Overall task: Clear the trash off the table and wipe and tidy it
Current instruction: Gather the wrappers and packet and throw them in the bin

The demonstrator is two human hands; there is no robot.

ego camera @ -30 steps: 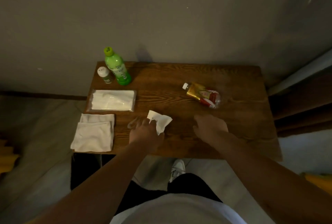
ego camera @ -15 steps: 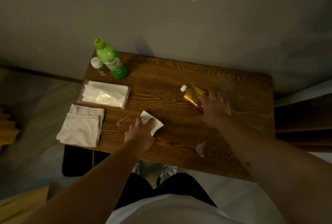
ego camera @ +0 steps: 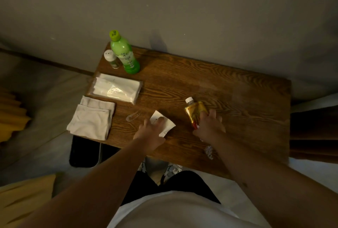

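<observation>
1. Dark brown wood-grain tabletop [ego camera: 228, 88] against a grey wall, dim light.
2. Left hand [ego camera: 150, 134] lies on the near-left part of a white crumpled paper scrap [ego camera: 169, 124], near the front edge. Fingers [ego camera: 160, 120] spread flat on the paper, pressing it down, not curled round it.
3. Right hand [ego camera: 208, 127] is clenched round the lower end of a flattened gold-and-red plastic drink bottle with a white cap [ego camera: 194, 110]. Bottle lies on its side on the tabletop, cap pointing away from the person, just right of the paper scrap.
4. Small crinkled clear plastic wrapper [ego camera: 208, 152] lies near the front edge, beside the right forearm, not touched by either hand.
5. Faint clear bit of film [ego camera: 132, 117] lies just left of the paper scrap; too dim to say what it is.
6. Back-left corner: upright green plastic bottle with a lime cap [ego camera: 126, 57], small white-capped jar [ego camera: 112, 61] just beside it on the left.
7. In front of those: clear-wrapped pack of white tissues [ego camera: 117, 88], flat.
8. Folded white cloth [ego camera: 92, 118] at the front-left corner, overhanging the edge, near the tissue pack.
</observation>
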